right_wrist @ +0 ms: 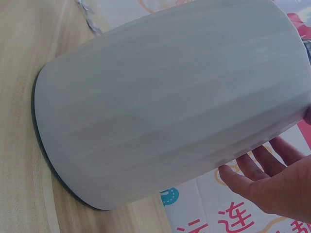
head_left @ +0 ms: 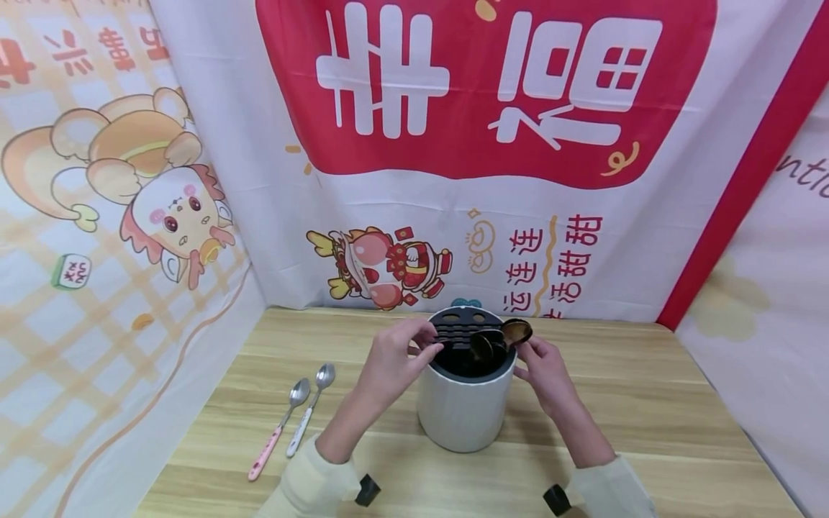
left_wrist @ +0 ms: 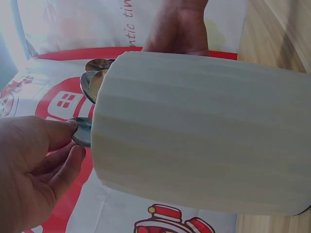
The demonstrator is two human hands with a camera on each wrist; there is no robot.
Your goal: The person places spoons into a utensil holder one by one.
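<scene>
A white ribbed utensil holder (head_left: pixel 461 414) with a dark slotted insert (head_left: pixel 461 324) stands upright on the table. Several spoon bowls stick up from it, among them a brownish, shiny spoon (head_left: pixel 517 332) at its right rim. At the rim's left side is my left hand (head_left: pixel 400 354); the left wrist view shows its thumb and finger pinching the bowl of a metal spoon (left_wrist: pixel 83 132), whose handle is hidden inside the holder. My right hand (head_left: pixel 547 370) touches the holder's right wall just below the rim, its fingertips resting against the side in the right wrist view.
Left of the holder, a spoon with a pink handle (head_left: pixel 265 453) and a spoon with a white handle (head_left: pixel 300 432) lie side by side on the wooden table (head_left: pixel 615 403). Printed cloth (head_left: pixel 388 194) hangs behind the table and along both sides.
</scene>
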